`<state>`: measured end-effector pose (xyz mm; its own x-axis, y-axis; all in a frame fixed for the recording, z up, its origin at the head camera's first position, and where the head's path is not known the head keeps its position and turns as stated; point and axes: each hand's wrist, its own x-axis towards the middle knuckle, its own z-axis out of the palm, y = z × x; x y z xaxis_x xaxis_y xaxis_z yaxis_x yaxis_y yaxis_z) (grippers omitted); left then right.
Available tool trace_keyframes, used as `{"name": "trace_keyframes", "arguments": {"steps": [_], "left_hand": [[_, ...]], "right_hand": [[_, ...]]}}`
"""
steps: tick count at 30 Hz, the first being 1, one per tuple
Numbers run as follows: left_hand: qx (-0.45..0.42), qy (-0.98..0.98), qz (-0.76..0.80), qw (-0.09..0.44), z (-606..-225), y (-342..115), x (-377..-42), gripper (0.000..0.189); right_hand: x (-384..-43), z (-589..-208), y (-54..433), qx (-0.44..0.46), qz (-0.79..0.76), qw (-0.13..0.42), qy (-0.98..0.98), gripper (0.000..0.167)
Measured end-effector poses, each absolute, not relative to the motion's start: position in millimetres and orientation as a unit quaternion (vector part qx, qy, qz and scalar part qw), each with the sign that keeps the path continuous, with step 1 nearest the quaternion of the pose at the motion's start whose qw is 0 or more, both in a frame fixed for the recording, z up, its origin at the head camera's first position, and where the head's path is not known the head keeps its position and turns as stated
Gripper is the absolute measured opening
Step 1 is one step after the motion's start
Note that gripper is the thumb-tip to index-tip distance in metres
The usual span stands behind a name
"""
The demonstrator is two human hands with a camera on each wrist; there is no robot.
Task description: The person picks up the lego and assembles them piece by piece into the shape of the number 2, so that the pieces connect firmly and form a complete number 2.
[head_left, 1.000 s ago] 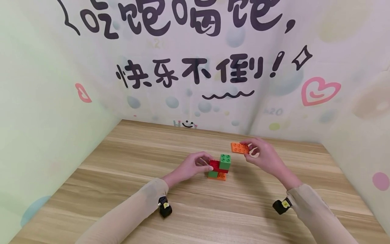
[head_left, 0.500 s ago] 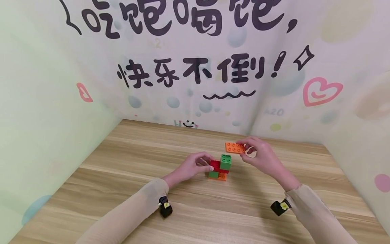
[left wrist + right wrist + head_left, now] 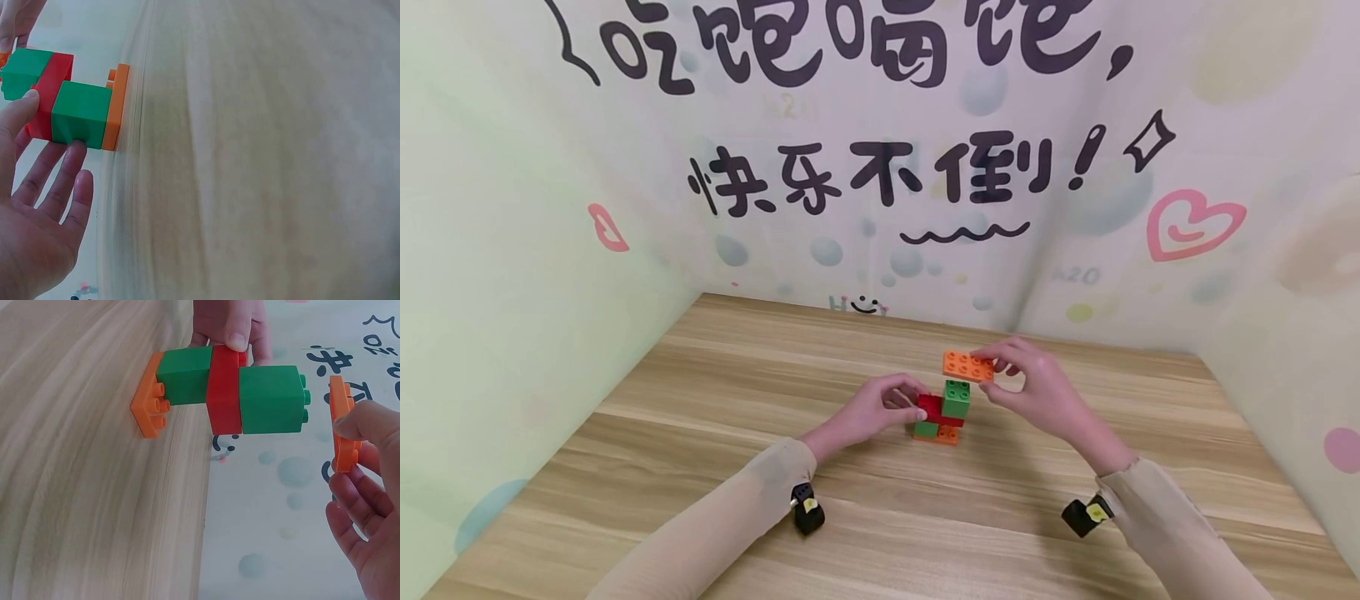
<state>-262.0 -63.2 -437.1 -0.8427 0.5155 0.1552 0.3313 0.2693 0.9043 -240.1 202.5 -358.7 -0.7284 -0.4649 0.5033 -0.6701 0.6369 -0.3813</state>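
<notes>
A small stack of toy building bricks stands on the table: an orange base plate (image 3: 149, 403), a lower green block (image 3: 81, 112), a red brick (image 3: 224, 394) and an upper green block (image 3: 956, 404) set to the right. My left hand (image 3: 874, 410) pinches the red brick at its left end. Its other fingertips lie by the lower green block. Above the stack, my right hand (image 3: 1037, 385) pinches a second orange plate (image 3: 964, 366) by its right end. In the right wrist view a gap separates that plate from the upper block's studs.
The wood-grain table (image 3: 700, 500) spreads around the stack. Behind it hangs a white printed cloth (image 3: 850, 267) with large dark lettering, and pale walls (image 3: 512, 292) flank both sides. Each wrist bears a small black camera (image 3: 807, 510).
My right hand has moved left with the orange plate, which has come from beside the stack to over the upper green block. The left hand and the stack hold still.
</notes>
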Motion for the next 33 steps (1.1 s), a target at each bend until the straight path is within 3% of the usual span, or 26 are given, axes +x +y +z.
{"name": "trace_keyframes", "arguments": {"steps": [33], "left_hand": [[0.269, 0.799, 0.532, 0.085, -436, -64, -264, 0.027]], "right_hand": [[-241, -370, 193, 0.350, 0.303, 0.140, -0.875, 0.037]]}}
